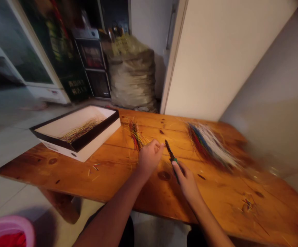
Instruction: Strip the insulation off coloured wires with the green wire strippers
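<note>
The right hand [186,181] is closed around green-handled pliers [172,157], black tips pointing away from the person over the wooden table [216,206]. The left hand [150,158] is drawn into a narrow pinch just beside those tips; whether it holds a fine wire cannot be told. On the table, a small bundle of coloured wires [136,135] lies just beyond the left hand, a larger fanned pile of coloured wires [210,145] lies beyond and right of the right hand, and a white box [100,144] containing thin strands [80,130] sits at the left end.
</note>
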A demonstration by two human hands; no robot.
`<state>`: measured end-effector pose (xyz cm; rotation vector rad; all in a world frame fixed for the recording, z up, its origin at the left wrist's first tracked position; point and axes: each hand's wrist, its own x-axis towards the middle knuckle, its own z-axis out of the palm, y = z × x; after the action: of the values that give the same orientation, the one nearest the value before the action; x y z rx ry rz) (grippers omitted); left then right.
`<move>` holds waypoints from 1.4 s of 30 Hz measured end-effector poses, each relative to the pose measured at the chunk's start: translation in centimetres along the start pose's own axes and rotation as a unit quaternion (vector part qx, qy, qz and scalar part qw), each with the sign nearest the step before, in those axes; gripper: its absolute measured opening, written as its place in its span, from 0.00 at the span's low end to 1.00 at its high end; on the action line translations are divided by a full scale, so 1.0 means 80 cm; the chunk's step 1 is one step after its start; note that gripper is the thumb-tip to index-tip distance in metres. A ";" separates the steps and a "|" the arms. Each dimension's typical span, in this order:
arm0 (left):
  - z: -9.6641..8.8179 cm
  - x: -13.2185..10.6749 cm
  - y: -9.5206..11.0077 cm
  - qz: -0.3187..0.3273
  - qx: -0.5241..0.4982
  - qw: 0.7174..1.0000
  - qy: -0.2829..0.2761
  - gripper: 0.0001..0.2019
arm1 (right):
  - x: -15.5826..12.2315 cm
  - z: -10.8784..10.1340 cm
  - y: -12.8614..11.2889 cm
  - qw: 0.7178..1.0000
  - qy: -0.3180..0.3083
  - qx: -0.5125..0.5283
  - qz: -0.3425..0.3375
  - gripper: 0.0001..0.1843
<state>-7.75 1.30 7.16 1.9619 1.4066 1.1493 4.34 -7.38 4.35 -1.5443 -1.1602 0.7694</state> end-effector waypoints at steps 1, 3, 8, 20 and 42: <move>-0.001 0.002 -0.001 -0.014 -0.032 0.999 -0.019 0.17 | -0.001 0.001 -0.001 1.000 -0.001 0.004 0.001 0.26; -0.003 0.006 -0.002 -0.046 -0.133 0.989 -0.052 0.19 | -0.001 0.003 -0.002 1.000 0.000 0.012 0.000 0.25; -0.009 0.013 0.006 -0.121 -0.522 0.843 -0.052 0.14 | -0.003 0.011 -0.001 0.999 -0.020 0.044 -0.006 0.25; -0.015 0.011 0.014 -0.348 -0.733 0.584 0.025 0.18 | 0.009 0.004 0.008 0.988 0.029 -0.154 -0.015 0.27; -0.060 0.005 -0.003 -0.316 -0.801 0.507 0.041 0.15 | 0.040 -0.020 0.041 0.944 0.163 -0.287 -0.012 0.34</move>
<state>-11.82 1.29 9.69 -0.0044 0.3428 1.2390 7.76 -4.98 1.93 -2.0353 -1.2038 0.1345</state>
